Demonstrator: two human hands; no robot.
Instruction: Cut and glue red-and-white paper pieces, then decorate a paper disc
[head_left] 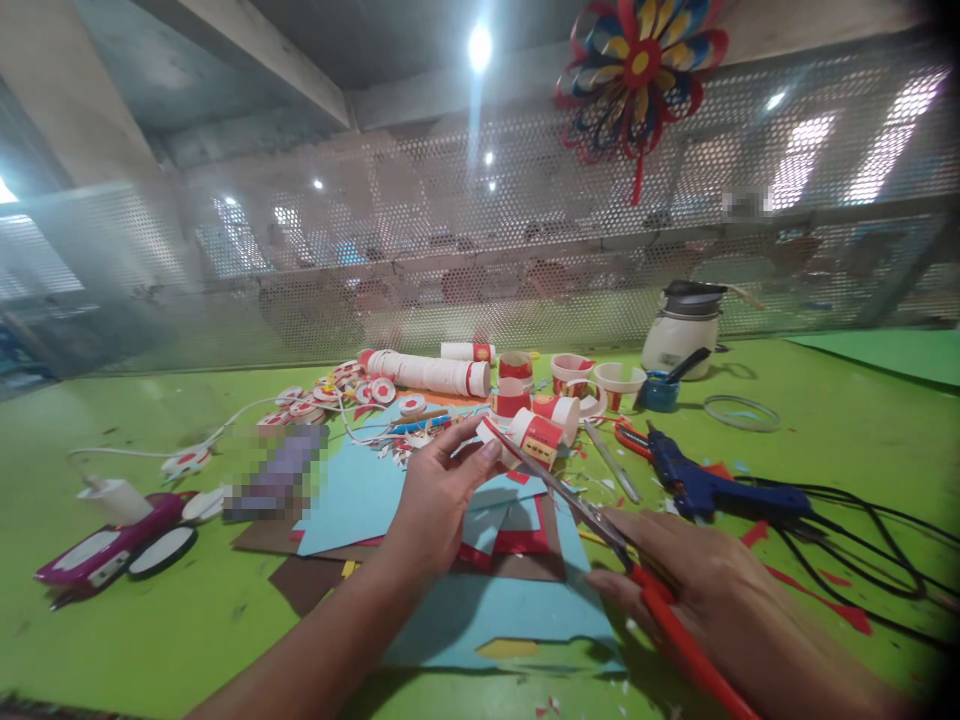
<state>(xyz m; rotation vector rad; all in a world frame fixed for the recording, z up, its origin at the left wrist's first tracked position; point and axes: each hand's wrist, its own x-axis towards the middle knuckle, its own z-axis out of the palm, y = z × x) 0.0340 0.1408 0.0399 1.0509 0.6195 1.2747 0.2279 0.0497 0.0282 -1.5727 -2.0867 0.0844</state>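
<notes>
My left hand [435, 495] pinches a small red-and-white paper piece [491, 432] between thumb and fingers, above sheets of blue paper [360, 495]. My right hand [705, 590] grips red-handled scissors [592, 520]; the blades point up and left, and their tips meet the paper piece. Just behind the tips lie cut paper cups [544, 430] with red bands.
On the green table [150, 620]: a blue glue gun [701, 485] with black cable at right, a white tube [431, 373], cup rings, round red-white discs, a white pot [681, 335], a purple device [105, 550] at left. A perforated metal screen stands behind, with a paper pinwheel [637, 70] on it.
</notes>
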